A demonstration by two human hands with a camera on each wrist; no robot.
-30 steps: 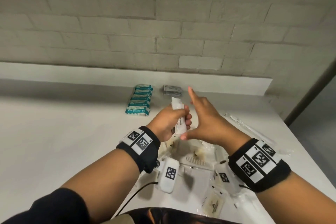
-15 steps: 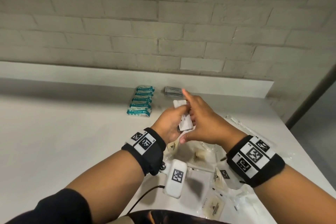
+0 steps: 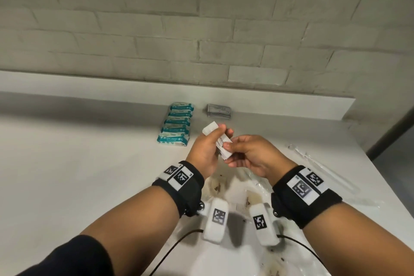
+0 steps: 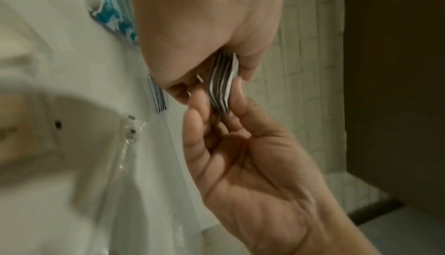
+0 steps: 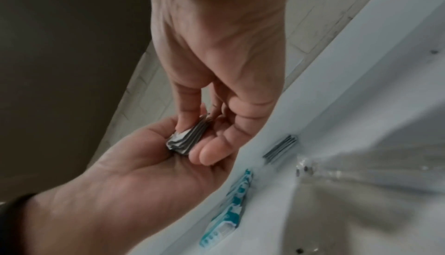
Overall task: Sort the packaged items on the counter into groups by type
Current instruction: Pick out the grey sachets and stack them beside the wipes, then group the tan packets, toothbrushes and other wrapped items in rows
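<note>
While the left hand [image 3: 205, 150] and the right hand [image 3: 253, 155] both pinched a small stack of white sachets [image 3: 220, 143] above the desk [image 3: 78, 163], the teal packets [image 3: 177, 125] and grey packets [image 3: 219, 110] lay just behind that stack.

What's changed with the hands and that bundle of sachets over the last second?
The right hand, spread open beside the bundle a second ago, has closed in and now pinches the sachet bundle at its lower end. The left hand keeps gripping it. The teal packets and grey sachet stack stayed put.
</note>
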